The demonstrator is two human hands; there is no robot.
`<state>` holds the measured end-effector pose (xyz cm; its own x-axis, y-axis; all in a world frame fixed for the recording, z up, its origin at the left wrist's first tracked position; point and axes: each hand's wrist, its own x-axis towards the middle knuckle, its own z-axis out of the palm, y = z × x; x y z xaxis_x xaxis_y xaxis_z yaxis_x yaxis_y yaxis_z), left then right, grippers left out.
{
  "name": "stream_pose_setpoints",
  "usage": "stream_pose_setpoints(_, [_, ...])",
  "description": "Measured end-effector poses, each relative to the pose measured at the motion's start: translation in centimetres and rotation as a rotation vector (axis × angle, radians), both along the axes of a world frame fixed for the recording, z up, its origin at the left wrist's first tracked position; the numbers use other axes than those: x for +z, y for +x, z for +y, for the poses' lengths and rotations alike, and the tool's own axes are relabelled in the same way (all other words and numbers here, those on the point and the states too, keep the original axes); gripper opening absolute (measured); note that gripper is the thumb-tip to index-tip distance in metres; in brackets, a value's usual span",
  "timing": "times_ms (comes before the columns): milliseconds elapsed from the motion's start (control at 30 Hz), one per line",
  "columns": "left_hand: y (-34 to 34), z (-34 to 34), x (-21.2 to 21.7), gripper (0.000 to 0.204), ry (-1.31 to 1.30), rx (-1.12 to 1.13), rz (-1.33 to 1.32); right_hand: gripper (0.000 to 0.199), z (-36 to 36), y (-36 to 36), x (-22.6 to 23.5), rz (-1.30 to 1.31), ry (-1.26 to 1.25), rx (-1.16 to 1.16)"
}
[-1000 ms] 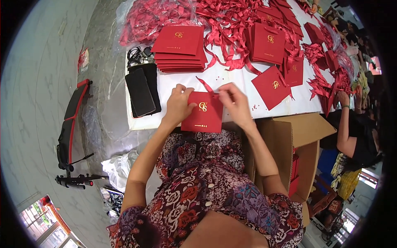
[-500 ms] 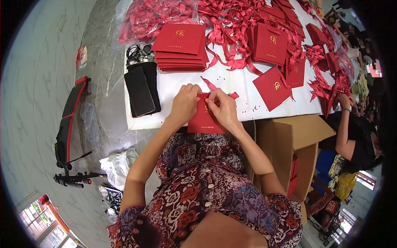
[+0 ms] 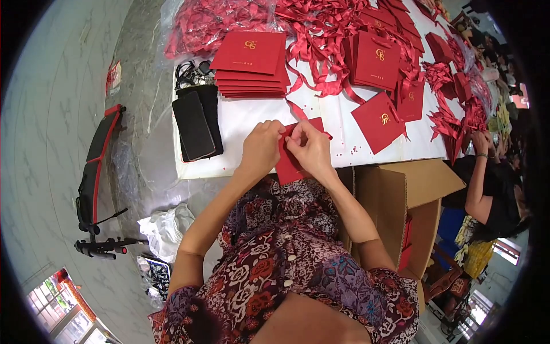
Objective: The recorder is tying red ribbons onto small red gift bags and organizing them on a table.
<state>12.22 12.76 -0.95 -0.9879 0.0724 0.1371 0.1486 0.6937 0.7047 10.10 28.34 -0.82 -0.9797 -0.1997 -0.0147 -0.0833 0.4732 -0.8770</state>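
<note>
Both hands meet at the near edge of the white tabletop [image 3: 252,123]. The left hand [image 3: 260,150] and the right hand [image 3: 309,150] each have their grip closed on the same red bag [image 3: 288,166], which lies flat at the tabletop edge, partly over the lap. The fingers pinch its upper part, where a thin red ribbon [image 3: 296,110] comes out and lies on the tabletop.

Behind, a stack of flat red bags [image 3: 249,60] is on the tabletop, and one more bag [image 3: 378,121] lies alone to the right. A heap of loose ribbons [image 3: 321,34] covers the far part. Two black pouches [image 3: 197,123] lie at the left end.

On the right of the person, an open cardboard box [image 3: 401,200] stands just beside the tabletop; something red shows inside, but what it is I cannot tell. Another person's hand [image 3: 480,143] works at the right end.
</note>
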Motion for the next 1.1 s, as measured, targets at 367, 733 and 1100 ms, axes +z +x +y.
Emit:
stream_pose_setpoints(367, [-1.1, -0.8, 0.5, 0.011, 0.100, -0.019, 0.000, 0.017, -0.5, -0.3, -0.2, 0.101, -0.076, -0.016])
stream_pose_setpoints(733, [-1.5, -1.6, 0.8, 0.014, 0.210, -0.140, -0.112, 0.018, 1.9, -1.9, 2.1, 0.306, 0.259, 0.235])
stream_pose_setpoints(1100, [-0.9, -1.2, 2.5, 0.021, 0.056, -0.299, 0.089, 0.018, 3.7, -5.9, -0.4, -0.531, -0.149, 0.510])
